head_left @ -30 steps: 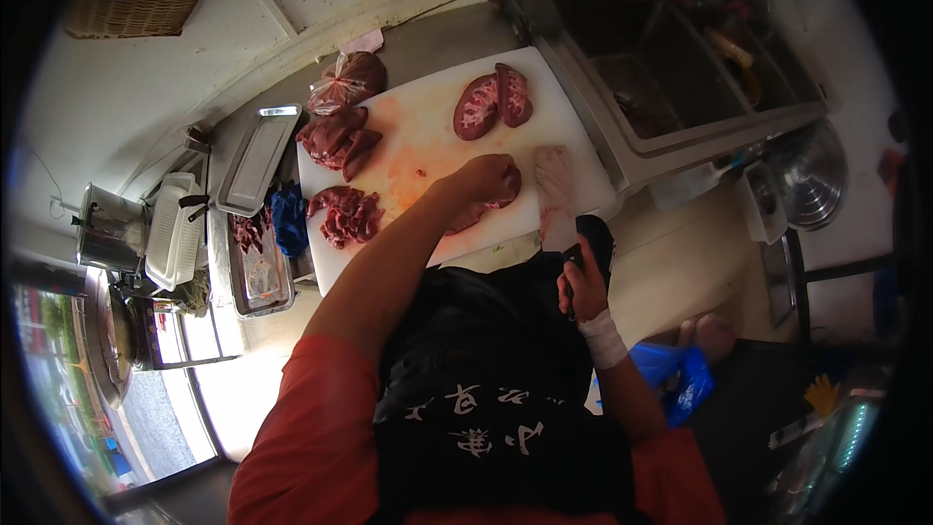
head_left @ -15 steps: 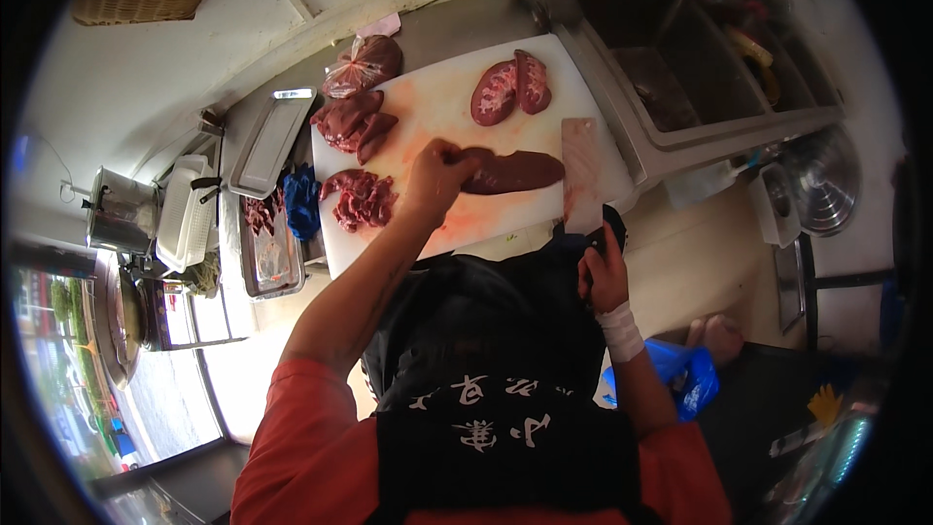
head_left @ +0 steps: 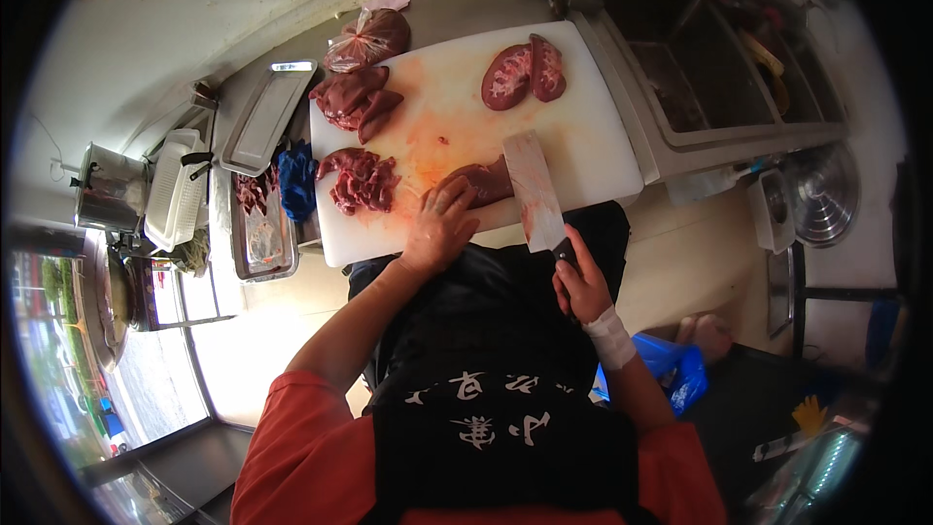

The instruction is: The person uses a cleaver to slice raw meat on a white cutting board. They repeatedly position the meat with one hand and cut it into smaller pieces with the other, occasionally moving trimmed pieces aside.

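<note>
My left hand point(head_left: 439, 228) lies with its fingers stretched out over the left end of a smooth, dark red slab of liver point(head_left: 491, 182) near the front edge of the white cutting board point(head_left: 593, 151). The black handle of a broad cleaver point(head_left: 533, 185) is in my right hand point(head_left: 583, 280). The blade lies over the slab's right end and hides it; whether it touches cannot be made out. To the left sits a heap of cut red meat pieces point(head_left: 360, 182). Behind that are larger dark red pieces point(head_left: 355, 102). Two kidney-like halves with whitish insides point(head_left: 523, 73) rest at the far right.
A plastic bag of dark meat point(head_left: 374, 39) stands at the board's far left corner. Left of the board are metal trays point(head_left: 260, 126), a blue cloth point(head_left: 297, 180) and a white basket point(head_left: 175, 192). A steel sink point(head_left: 671, 131) adjoins on the right.
The slab has come nearer to me and now lies by the board's front edge. My left fingers went from pinching it to lying over it. The cleaver has swung left over its right end.
</note>
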Motion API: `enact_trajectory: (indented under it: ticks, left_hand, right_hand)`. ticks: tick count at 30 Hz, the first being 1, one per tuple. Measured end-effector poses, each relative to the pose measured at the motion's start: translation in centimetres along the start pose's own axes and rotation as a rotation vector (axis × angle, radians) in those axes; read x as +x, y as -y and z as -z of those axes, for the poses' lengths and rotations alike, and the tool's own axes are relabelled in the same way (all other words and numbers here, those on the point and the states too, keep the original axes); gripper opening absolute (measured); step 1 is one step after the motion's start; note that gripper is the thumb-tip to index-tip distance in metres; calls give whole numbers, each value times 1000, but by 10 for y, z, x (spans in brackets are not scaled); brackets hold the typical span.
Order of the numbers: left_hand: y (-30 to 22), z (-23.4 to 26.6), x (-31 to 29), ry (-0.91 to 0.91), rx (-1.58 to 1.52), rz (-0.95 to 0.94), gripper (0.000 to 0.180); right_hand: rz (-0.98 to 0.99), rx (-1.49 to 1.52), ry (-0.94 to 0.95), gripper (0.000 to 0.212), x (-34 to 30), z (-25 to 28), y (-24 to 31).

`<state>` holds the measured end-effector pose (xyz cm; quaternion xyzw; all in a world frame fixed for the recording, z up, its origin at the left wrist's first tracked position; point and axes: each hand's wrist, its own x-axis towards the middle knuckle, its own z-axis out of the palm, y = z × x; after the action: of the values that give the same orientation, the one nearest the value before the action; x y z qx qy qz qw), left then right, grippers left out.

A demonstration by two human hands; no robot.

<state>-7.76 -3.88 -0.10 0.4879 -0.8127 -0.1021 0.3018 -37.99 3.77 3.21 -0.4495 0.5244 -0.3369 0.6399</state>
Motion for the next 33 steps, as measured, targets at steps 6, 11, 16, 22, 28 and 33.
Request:
enact_trajectory:
  ticks: [6, 11, 16, 22, 28, 33]
  left_hand:
    - [-5, -3, -8, 95, 137, -10, 61]
    - [-5, 0, -8, 105, 102, 0, 62]
    - [-5, 1, -7, 85, 113, -18, 60]
    - [-5, -2, -6, 89, 136, -9, 60]
    - [-2, -3, -7, 93, 122, 1, 60]
    - [-3, -3, -9, 79, 137, -1, 60]
  right_hand:
    - [-5, 8, -12, 66, 51, -7, 9]
    - [-15, -4, -5, 67, 49, -8, 4]
    - [-37, -38, 0, 68, 7, -9, -10]
    - [-31, -41, 14, 68, 42, -21, 3]
    - [-69, -24, 44, 67, 40, -20, 3]
    - [-63, -41, 74, 67, 9, -13, -7]
